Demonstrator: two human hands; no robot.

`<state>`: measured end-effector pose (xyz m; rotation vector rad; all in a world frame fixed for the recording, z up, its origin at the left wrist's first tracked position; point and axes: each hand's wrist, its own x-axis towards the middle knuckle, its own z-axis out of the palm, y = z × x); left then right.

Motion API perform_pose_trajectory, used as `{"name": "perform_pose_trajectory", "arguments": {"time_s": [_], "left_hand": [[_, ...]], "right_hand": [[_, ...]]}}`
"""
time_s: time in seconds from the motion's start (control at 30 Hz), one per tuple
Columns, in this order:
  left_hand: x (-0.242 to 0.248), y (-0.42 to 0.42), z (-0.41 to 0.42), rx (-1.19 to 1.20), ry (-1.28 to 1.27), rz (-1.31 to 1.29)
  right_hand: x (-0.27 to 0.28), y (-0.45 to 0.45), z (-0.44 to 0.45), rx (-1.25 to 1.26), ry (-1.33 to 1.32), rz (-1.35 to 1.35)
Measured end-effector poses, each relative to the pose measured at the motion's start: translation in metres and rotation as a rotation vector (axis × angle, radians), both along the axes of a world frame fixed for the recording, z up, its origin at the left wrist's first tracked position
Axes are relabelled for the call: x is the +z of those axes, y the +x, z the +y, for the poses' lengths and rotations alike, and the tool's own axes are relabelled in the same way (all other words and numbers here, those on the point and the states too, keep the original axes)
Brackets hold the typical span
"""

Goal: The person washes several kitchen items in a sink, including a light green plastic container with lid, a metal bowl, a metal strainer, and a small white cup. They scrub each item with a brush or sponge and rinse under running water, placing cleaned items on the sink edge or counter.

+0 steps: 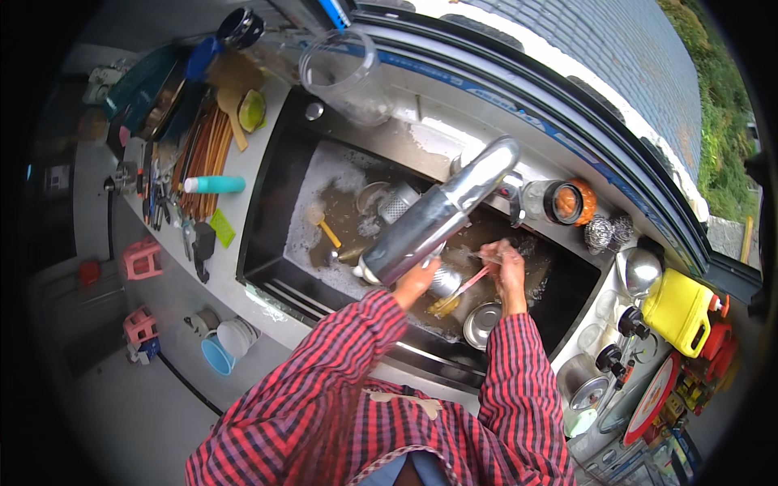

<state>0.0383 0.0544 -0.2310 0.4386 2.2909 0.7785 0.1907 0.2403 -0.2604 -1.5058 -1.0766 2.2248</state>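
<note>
My left hand [417,284] is over the sink, partly covered by the thick metal faucet spout [419,237]; its grip is hidden. Beside its fingers lies a perforated metal cylinder [447,280]. My right hand [509,273] has its fingers curled over the murky water. A brush's pink handle [475,279] runs up to those fingers, and its yellow head [444,306] sits at the water. A blurred clear item [476,253] shows at the same fingertips. Just below this hand is a round metal lid or bowl [482,323].
The black sink [267,243] also holds a yellow-handled scoop [328,231] and another perforated metal cylinder [398,203]. A clear plastic container [349,79] stands behind it. Chopsticks [203,158] and a turquoise bottle [216,184] lie left; steel scourers [602,232] and a yellow jug [674,313] stand right.
</note>
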Motion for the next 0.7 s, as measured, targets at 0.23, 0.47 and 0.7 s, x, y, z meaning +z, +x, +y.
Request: {"name": "perform_pose_trajectory", "arguments": {"time_s": [0.23, 0.47, 0.7], "left_hand": [[0.034, -0.011, 0.019, 0.351, 0.194, -0.692], [0.016, -0.08, 0.014, -0.623, 0.373, 0.516], [0.0, -0.069, 0.029, -0.645, -0.062, 0.37]], "right_hand": [[0.073, -0.006, -0.004, 0.747, 0.867, -0.812], [0.073, -0.029, -0.036, 0.907, 1.266, -0.425], [0.009, -0.03, -0.045, 0.833, 0.844, -0.566]]}}
